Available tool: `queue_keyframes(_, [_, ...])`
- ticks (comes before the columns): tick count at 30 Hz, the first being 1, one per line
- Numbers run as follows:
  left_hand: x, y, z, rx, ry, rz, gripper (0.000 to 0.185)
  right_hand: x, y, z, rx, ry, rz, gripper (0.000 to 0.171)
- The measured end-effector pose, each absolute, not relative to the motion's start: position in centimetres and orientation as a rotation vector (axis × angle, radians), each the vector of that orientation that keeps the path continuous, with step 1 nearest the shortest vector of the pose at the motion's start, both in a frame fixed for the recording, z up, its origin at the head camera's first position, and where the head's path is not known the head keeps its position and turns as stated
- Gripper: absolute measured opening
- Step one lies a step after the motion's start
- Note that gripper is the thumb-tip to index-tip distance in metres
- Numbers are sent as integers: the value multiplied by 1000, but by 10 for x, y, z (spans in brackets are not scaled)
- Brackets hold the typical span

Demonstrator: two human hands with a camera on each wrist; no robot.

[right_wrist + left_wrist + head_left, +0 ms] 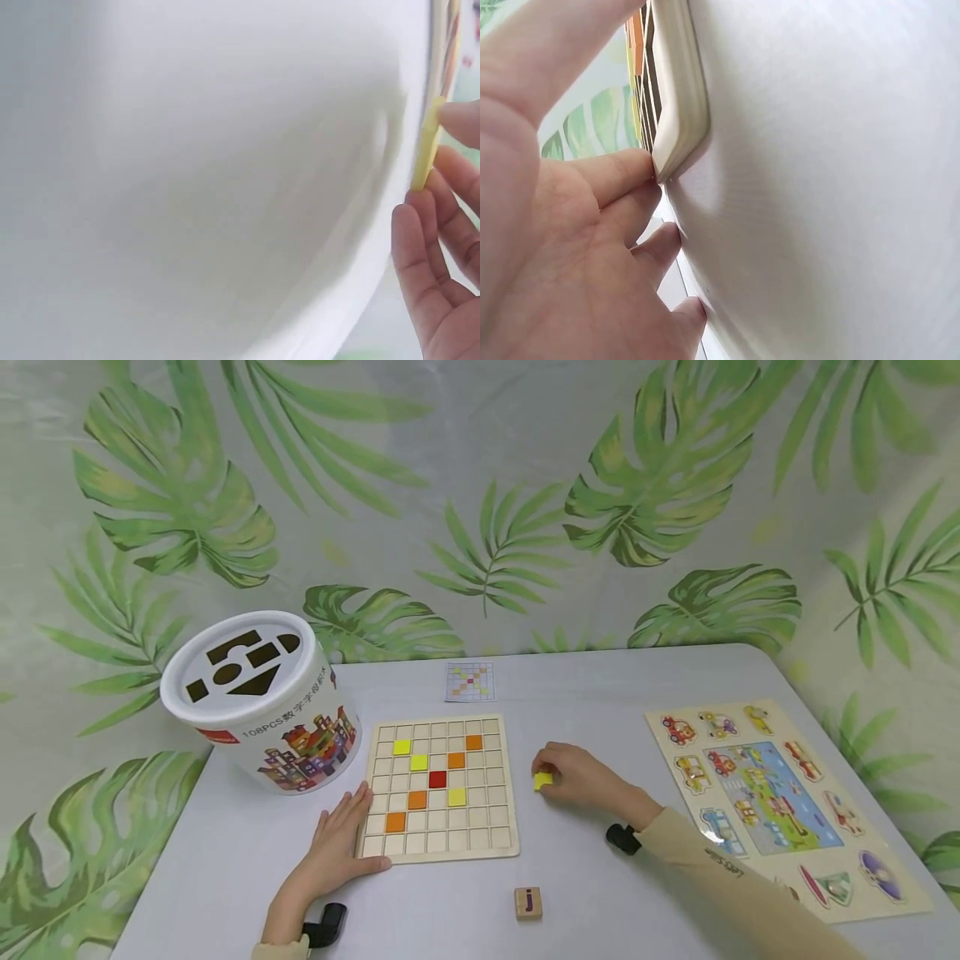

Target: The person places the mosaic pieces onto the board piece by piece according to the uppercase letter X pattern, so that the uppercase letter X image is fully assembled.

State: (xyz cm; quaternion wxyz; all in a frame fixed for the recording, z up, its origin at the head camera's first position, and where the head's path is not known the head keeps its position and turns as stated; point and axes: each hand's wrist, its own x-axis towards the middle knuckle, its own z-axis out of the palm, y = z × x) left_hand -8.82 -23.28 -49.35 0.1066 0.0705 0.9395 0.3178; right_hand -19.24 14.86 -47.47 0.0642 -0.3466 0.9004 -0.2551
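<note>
A wooden grid board (439,839) lies on the grey table, with yellow, orange and one red square tile set in its cells. My left hand (343,837) rests flat on the table against the board's front left corner (676,142), fingers straight. To the right of the board, my right hand (581,777) pinches a small yellow tile (543,781) just above the table; the right wrist view shows the yellow tile (424,150) edge-on between thumb and fingers.
A white bucket (262,710) with shape holes in its lid stands at the left. A small pattern card (470,682) lies behind the board. A wooden "j" cube (528,902) sits near the front. A vehicle puzzle board (780,802) lies at the right.
</note>
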Motion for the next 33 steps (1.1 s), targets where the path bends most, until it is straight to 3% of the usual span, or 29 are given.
queue_keyframes(8, [-91,-233,-496,230,2781,942,110,-173,85,-474,-1184,2519,-838,17])
queue_keyframes(17, [-91,-232,-494,214,2768,943,111,-164,61,-477,-1252,2570,-717,13])
queue_keyframes(25, [-91,-232,-490,237,2757,926,110,-168,89,-474,-1036,2521,-955,18])
queue_keyframes(33, [-100,-229,-467,251,2871,1015,88,-178,153,-458,-854,2837,-1079,30])
